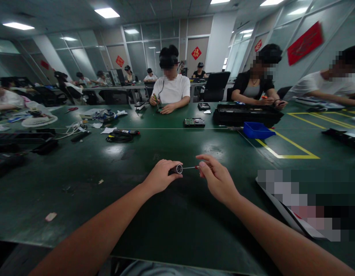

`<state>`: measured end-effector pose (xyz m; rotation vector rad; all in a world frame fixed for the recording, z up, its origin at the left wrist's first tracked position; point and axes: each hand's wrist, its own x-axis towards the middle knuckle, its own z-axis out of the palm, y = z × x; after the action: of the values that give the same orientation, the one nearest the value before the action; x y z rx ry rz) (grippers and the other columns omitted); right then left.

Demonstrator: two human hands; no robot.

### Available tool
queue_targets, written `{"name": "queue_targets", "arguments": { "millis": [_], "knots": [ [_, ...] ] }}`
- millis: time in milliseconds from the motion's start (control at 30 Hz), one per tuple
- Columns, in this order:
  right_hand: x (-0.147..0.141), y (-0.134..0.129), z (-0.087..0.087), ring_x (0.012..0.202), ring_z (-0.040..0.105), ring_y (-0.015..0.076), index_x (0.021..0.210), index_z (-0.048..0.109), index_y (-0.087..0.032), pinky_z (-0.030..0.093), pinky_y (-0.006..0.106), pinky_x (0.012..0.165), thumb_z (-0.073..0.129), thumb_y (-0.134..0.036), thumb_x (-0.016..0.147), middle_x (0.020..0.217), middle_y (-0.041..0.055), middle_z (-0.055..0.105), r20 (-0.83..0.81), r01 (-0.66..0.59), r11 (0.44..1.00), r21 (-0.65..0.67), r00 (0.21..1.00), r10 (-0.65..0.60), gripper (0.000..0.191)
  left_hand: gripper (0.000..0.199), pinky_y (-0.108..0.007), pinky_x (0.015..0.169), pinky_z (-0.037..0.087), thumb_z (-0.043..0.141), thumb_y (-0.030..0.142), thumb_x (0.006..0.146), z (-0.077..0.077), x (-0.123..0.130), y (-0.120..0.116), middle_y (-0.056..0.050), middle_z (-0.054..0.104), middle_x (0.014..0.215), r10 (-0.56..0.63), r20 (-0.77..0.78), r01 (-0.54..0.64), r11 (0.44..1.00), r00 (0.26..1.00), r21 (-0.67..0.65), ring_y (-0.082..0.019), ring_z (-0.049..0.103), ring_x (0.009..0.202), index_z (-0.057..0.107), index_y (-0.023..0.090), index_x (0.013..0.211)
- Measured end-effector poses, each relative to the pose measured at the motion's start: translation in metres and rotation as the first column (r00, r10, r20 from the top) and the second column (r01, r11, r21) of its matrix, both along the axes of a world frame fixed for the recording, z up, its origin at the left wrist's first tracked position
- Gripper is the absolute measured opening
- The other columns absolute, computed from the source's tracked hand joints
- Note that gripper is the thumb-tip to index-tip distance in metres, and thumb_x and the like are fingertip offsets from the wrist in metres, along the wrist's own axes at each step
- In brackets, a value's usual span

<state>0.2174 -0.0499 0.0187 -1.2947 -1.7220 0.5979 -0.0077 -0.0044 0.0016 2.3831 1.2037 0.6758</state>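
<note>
My left hand point(162, 174) is closed around a dark cylindrical piece point(179, 169) whose round, light-rimmed end faces right. From the right, the thin metal shaft of a screwdriver point(190, 167) reaches to that end; I cannot tell how far its tip goes in. My right hand point(214, 176) grips the screwdriver's red handle between thumb and fingers, with the index finger stretched out above it. Most of the handle is hidden by the fingers. Both hands are over the green table point(165, 237), close to its near edge.
Beyond my hands lie a bundle of black cable point(119, 136), a hard drive point(194, 122), a blue bin point(258, 130) and a long black casing point(246, 115). A white-edged sheet point(281, 209) lies by my right forearm. Co-workers sit across the table.
</note>
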Motion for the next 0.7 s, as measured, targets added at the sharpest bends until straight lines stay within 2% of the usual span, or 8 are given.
{"name": "queue_targets", "arguments": {
  "millis": [133,200,300,400,500,567,633,700],
  "knots": [
    [0.0,0.001,-0.003,0.065,0.062,0.0186,0.113,0.065,-0.023,0.045,0.031,0.06,0.043,-0.044,0.1,0.07,0.0004,0.063,-0.026,0.035,0.999,-0.022,0.999,-0.035,0.033,0.035,-0.04,0.097,0.044,0.072,0.031,0.089,0.0,0.0,0.001,-0.002,0.07,0.118,0.005,0.011,-0.005,1.0,1.0,-0.009,-0.024,0.061,0.108,0.065,0.026,0.123],
    [-0.001,0.004,-0.005,0.074,0.066,0.0203,0.115,0.062,-0.022,0.05,0.034,0.068,0.052,-0.042,0.096,0.081,0.0031,0.068,-0.158,0.043,0.999,-0.025,0.986,-0.046,0.03,0.034,-0.041,0.098,0.044,0.071,0.031,0.09,0.0,0.0,0.001,-0.003,0.07,0.118,0.017,0.025,-0.017,1.0,1.0,-0.012,-0.024,0.061,0.109,0.065,0.025,0.123],
    [-0.004,0.009,-0.009,0.082,0.068,0.0215,0.102,0.064,-0.02,0.053,0.038,0.08,0.061,-0.045,0.09,0.087,0.0061,0.071,-0.376,0.018,0.998,-0.065,0.925,-0.042,0.027,0.033,-0.04,0.098,0.045,0.07,0.032,0.09,0.0,0.0,0.001,-0.005,0.069,0.116,0.036,0.047,-0.035,0.999,0.998,-0.011,-0.024,0.062,0.108,0.066,0.024,0.122],
    [-0.008,0.014,-0.012,0.08,0.067,0.0197,0.094,0.068,-0.02,0.054,0.039,0.083,0.067,-0.05,0.087,0.085,0.0048,0.071,-0.579,-0.03,0.988,-0.152,0.813,-0.065,0.031,0.034,-0.039,0.094,0.046,0.07,0.033,0.09,0.001,0.0,0.002,-0.005,0.07,0.112,0.042,0.07,-0.043,0.999,0.997,0.02,-0.024,0.062,0.104,0.065,0.024,0.123],
    [-0.009,0.019,-0.013,0.075,0.065,0.0174,0.089,0.068,-0.02,0.056,0.037,0.082,0.072,-0.049,0.083,0.079,0.0028,0.068,-0.779,-0.128,0.956,-0.265,0.613,-0.134,0.03,0.034,-0.039,0.096,0.044,0.07,0.032,0.091,0.004,-0.001,0.005,-0.003,0.07,0.112,0.019,0.114,-0.032,0.993,0.993,0.11,-0.023,0.06,0.105,0.064,0.026,0.124],
    [-0.008,0.023,-0.013,0.068,0.062,0.0159,0.082,0.068,-0.019,0.057,0.036,0.078,0.073,-0.045,0.083,0.073,0.0016,0.065,-0.833,-0.207,0.916,-0.344,0.517,-0.197,0.026,0.033,-0.04,0.097,0.042,0.071,0.032,0.09,0.005,-0.002,0.007,-0.002,0.07,0.112,0.005,0.105,-0.022,0.986,0.994,0.164,-0.022,0.06,0.106,0.065,0.027,0.123],
    [-0.005,0.027,-0.015,0.064,0.059,0.0143,0.077,0.067,-0.019,0.057,0.033,0.074,0.073,-0.04,0.083,0.068,0.0005,0.062,-0.837,-0.21,0.895,-0.392,0.485,-0.253,0.023,0.033,-0.04,0.095,0.041,0.071,0.033,0.09,0.005,-0.003,0.01,-0.002,0.07,0.11,0.013,0.062,-0.023,0.986,0.998,0.165,-0.023,0.06,0.104,0.065,0.027,0.122],
    [-0.003,0.03,-0.017,0.064,0.059,0.0134,0.077,0.067,-0.02,0.057,0.031,0.071,0.074,-0.038,0.083,0.069,0.0,0.062,-0.821,-0.138,0.913,-0.384,0.503,-0.27,0.021,0.033,-0.04,0.093,0.041,0.072,0.033,0.09,0.004,-0.004,0.011,-0.002,0.07,0.107,0.026,0.015,-0.027,0.991,1.0,0.128,-0.023,0.059,0.102,0.065,0.027,0.121]
  ]
}}
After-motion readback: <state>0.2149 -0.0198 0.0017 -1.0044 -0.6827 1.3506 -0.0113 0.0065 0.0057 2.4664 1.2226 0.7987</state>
